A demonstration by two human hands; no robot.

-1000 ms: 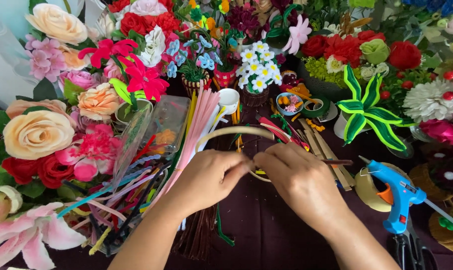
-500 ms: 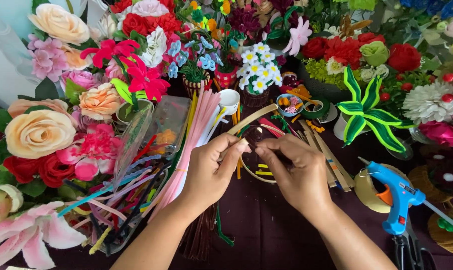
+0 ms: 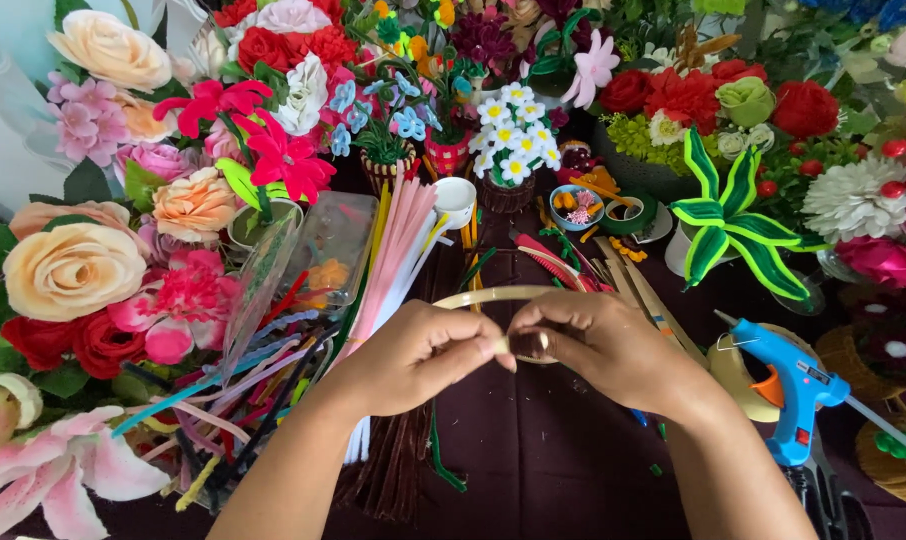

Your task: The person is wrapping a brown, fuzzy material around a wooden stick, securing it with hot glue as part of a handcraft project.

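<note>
A bundle of pink pipe cleaners (image 3: 398,240) lies on the tabletop (image 3: 563,470), long axis running away from the person. Just to its right, the left hand (image 3: 413,355) pinches the cream pipe cleaner (image 3: 493,296), whose loop arches up and away above both hands. The right hand (image 3: 603,345) meets it, grip closed on the same strand. A blue glue gun (image 3: 788,385) rests farther right.

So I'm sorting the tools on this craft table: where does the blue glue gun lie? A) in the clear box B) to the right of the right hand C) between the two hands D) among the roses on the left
B: the blue glue gun lies just right of the right hand, away from the left hand.
</note>
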